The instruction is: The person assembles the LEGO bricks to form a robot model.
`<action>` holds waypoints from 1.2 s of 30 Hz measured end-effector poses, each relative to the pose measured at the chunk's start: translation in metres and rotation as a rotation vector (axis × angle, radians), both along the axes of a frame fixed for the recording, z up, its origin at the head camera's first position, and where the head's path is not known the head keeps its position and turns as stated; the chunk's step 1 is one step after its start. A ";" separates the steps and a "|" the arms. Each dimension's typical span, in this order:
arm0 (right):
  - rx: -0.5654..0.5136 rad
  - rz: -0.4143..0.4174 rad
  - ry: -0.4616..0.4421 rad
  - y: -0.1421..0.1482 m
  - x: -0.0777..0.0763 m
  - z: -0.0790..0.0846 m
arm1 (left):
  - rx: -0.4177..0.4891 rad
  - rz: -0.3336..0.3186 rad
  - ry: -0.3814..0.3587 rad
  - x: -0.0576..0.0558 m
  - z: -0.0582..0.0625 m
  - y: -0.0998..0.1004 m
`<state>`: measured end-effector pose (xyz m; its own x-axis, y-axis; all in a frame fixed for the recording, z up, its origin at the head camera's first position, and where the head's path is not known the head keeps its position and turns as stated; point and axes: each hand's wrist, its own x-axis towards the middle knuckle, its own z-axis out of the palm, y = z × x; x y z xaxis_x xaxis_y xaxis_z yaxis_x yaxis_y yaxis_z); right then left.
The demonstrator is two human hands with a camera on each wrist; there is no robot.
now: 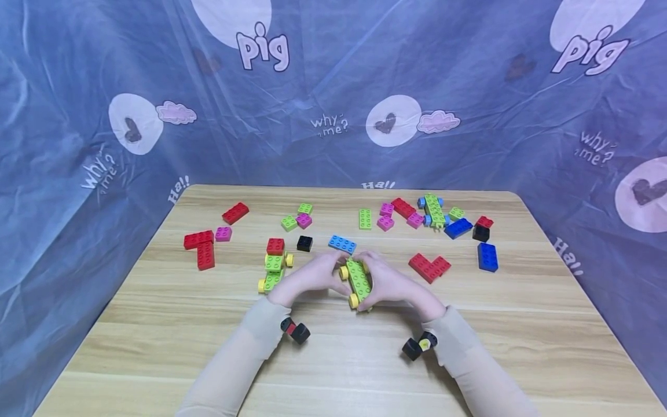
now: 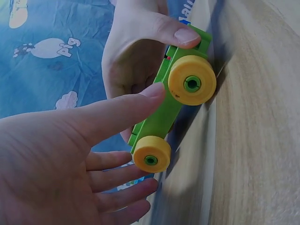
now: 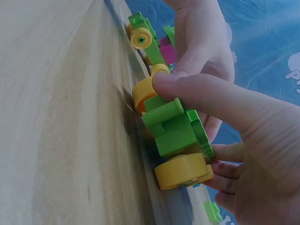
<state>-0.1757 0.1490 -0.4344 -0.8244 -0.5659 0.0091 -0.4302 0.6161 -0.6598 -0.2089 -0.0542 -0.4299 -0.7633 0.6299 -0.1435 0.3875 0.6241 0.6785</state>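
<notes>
A green wheeled car base (image 1: 359,279) with yellow wheels is between my two hands in the head view. With thumb and fingers on opposite sides, my right hand (image 1: 387,281) grips it. My left hand (image 1: 319,272) is at its left side; in the left wrist view its thumb lies against the green side and the fingers stretch out near a yellow wheel (image 2: 152,154). The base's end and yellow wheel (image 3: 183,171) show in the right wrist view. Left of the hands stands another yellow-wheeled car (image 1: 273,280), carrying stacked green and red bricks; my left forearm is close to it.
A light blue brick (image 1: 342,244) and a black brick (image 1: 304,243) lie beyond the hands. Red bricks (image 1: 428,268) are on the right, others (image 1: 205,255) on the left. A blue-wheeled car base (image 1: 433,211) stands at the back right, near a blue brick (image 1: 487,257).
</notes>
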 end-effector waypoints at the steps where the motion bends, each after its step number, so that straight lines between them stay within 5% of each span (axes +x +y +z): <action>1: 0.002 -0.001 0.005 0.000 0.000 -0.001 | -0.005 -0.001 0.003 0.000 0.000 0.000; 26: 0.028 -0.026 -0.003 0.003 -0.004 -0.004 | -0.078 -0.033 0.049 0.008 0.000 0.006; 36: 0.013 0.068 -0.013 0.016 -0.007 -0.002 | -0.075 -0.034 0.068 0.009 -0.002 0.007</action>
<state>-0.1831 0.1650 -0.4366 -0.7839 -0.6209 -0.0089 -0.4632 0.5942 -0.6575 -0.1995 -0.0475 -0.4319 -0.7509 0.6454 -0.1399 0.4529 0.6575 0.6021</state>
